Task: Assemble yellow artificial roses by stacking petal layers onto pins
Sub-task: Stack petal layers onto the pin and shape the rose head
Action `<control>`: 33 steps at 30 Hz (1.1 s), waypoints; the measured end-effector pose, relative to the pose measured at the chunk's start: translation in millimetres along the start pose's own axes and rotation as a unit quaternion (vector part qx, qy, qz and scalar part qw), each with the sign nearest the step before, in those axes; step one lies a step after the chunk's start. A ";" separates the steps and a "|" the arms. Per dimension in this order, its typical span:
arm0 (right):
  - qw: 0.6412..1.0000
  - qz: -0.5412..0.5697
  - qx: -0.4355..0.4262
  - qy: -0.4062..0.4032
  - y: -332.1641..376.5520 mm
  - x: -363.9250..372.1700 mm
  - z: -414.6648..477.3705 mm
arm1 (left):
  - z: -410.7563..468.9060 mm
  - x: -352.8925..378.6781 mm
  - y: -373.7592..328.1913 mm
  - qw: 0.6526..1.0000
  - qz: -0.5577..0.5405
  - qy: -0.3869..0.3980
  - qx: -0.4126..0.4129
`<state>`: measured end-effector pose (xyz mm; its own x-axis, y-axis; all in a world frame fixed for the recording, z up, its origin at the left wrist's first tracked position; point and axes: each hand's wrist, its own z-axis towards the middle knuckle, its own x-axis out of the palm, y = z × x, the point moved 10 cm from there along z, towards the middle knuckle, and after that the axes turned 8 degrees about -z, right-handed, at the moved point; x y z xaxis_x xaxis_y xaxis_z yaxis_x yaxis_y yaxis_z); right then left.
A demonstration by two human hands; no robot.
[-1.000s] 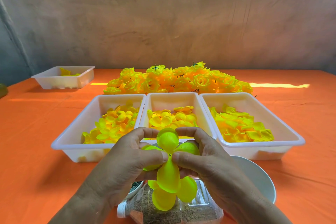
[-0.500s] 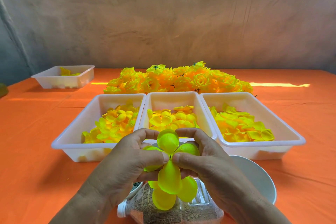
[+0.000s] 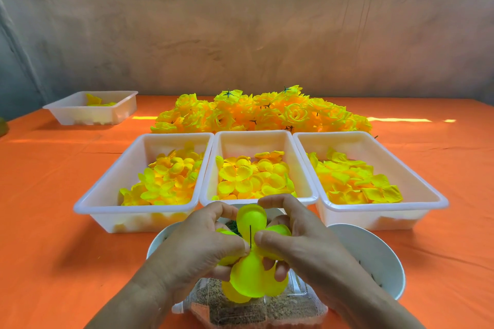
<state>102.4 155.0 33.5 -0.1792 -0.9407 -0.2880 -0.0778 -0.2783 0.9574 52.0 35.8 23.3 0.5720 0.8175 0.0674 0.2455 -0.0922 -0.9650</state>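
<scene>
Left hand: I see my left hand point(image 3: 197, 246) gripping the glossy yellow-green petal layer with rounded lobes point(image 3: 248, 279), thumb pressed near its centre and fingers curled behind it.
Right hand: my right hand point(image 3: 302, 244) pinches the same petal layer from the other side, its thumb tip just beside the left thumb.
Pin: a thin dark pin point(image 3: 250, 234) stands up through the middle of the layer, between my two thumbs.
Where the layer is: held in the air at the near edge of the table, above a clear plastic box of brown granules point(image 3: 240, 307).
Trays: three white rectangular plastic trays sit side by side just beyond my hands, the left tray point(image 3: 88, 203), middle tray point(image 3: 256, 133) and right tray point(image 3: 438, 200). Each holds loose yellow petals.
Roses: a heap of finished yellow fabric roses point(image 3: 262, 112) lies right behind the trays.
Far tray: a fourth white tray point(image 3: 66, 111) sits well apart at the far left, with a few yellow pieces inside.
Bowls: a white round bowl point(image 3: 385, 256) is near my right hand, and another white rim point(image 3: 156, 243) shows beside my left hand.
Table: covered in orange cloth point(image 3: 53, 222).
</scene>
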 end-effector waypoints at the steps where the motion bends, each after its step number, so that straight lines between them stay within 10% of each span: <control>1: 1.000 -0.024 0.002 -0.002 -1.9 -0.4 0.2 | 0.7 -0.1 1.3 1.000 0.003 0.000 -0.005; 33: 0.989 -0.134 0.054 0.010 -22.8 0.9 8.5 | -7.5 -5.4 22.7 0.998 0.008 -0.044 -0.040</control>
<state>95.6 162.2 11.2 -0.1184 -0.8396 -0.5301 -0.2240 -0.4975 0.8380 60.3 25.0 2.9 0.5056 0.8624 0.0260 0.3011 -0.1481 -0.9420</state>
